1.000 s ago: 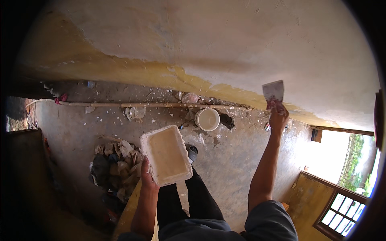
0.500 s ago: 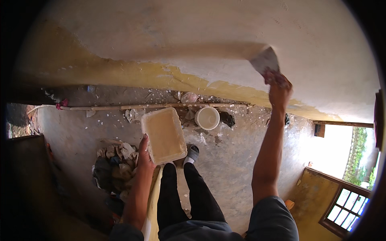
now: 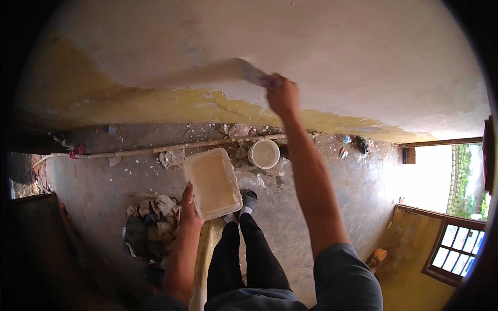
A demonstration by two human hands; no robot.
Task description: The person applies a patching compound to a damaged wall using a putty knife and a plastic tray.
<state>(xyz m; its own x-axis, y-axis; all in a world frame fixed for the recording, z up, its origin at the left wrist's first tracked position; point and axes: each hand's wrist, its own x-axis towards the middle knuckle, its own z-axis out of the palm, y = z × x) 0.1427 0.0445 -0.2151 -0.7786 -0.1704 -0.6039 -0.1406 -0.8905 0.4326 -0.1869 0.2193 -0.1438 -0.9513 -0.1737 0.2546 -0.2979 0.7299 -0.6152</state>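
Note:
My left hand [image 3: 190, 207] grips the left side of a rectangular plastic tub [image 3: 212, 186], crusted at the rim and holding a beige, smooth substance. Up against the wall [image 3: 363, 62], my right hand [image 3: 282, 96] is closed on a putty knife [image 3: 249, 71] with a wide grey blade, slightly blurred, whose edge meets the pale coated surface. A band of older yellow paint [image 3: 197, 103] shows along the wall's lower part, below the coating.
Along the wall's base lie a long pole [image 3: 129, 153], a white bucket [image 3: 264, 154] and scattered debris. Crumpled sacks [image 3: 150, 223] lie left of my legs on the concrete floor [image 3: 342, 181]. A bright doorway [image 3: 430, 173] and a paned window [image 3: 456, 249] are at the right.
My right hand with the putty knife rose, then swept left across the wall. The tub in my left hand shifted slightly up, then back down a little.

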